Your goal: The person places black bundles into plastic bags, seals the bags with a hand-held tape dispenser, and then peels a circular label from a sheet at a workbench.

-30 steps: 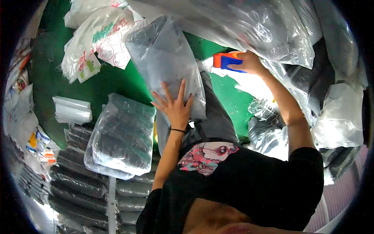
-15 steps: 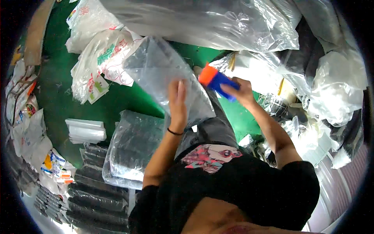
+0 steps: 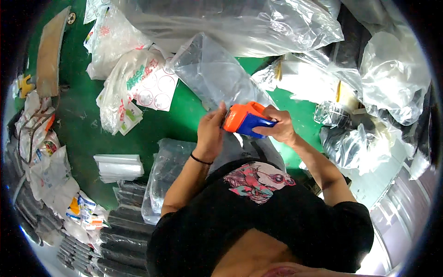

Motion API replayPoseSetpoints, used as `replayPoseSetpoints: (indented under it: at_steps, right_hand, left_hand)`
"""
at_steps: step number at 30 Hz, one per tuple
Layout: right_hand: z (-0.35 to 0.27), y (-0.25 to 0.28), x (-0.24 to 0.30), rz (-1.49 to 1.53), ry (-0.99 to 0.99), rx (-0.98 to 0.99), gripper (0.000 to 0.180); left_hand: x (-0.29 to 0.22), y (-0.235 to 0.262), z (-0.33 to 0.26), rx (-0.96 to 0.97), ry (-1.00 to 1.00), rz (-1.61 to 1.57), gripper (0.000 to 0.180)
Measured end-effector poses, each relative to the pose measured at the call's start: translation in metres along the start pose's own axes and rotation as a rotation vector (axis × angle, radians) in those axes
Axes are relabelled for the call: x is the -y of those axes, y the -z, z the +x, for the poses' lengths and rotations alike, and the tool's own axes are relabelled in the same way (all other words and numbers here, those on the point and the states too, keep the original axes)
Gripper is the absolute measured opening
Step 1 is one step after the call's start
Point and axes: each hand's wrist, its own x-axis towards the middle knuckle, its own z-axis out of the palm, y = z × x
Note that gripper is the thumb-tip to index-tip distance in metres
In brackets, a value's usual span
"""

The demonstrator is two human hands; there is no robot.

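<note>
Tape dispenser (image 3: 247,121) pinched in right-hand fingers (image 3: 270,130); left fingers (image 3: 217,121) pressed on clear bag (image 3: 217,76) just beyond. Sealing underway, bag not yet stacked w/ others.

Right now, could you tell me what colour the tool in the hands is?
The handheld tool is orange and blue, seen in the head view.

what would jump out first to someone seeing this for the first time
The orange and blue handheld tool at the centre, gripped by the right hand while the left hand touches its orange end over a grey garment in a clear plastic bag. All around, the green table is crowded: crumpled clear bags along the top, a sheet of round stickers to the left, and stacked bagged dark garments at lower left.
</note>
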Motion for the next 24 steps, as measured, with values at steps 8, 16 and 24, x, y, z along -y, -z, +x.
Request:
replayPoseSetpoints:
  at_steps: [8,16,24]
  right_hand:
    - [0.037,-0.001,0.009,0.022,-0.323,-0.055,0.041]
    - [0.099,-0.091,-0.044,-0.173,-0.385,-0.284,0.057]
    - [-0.005,-0.021,-0.014,-0.217,-0.499,-0.195,0.059]
  left_hand:
    - [-0.061,0.029,0.136,-0.011,-0.593,0.555,0.033]
    - [-0.143,0.105,0.303,-0.615,-0.484,1.949,0.047]
    - [-0.064,0.025,0.229,-0.460,-0.992,2.000,0.087]
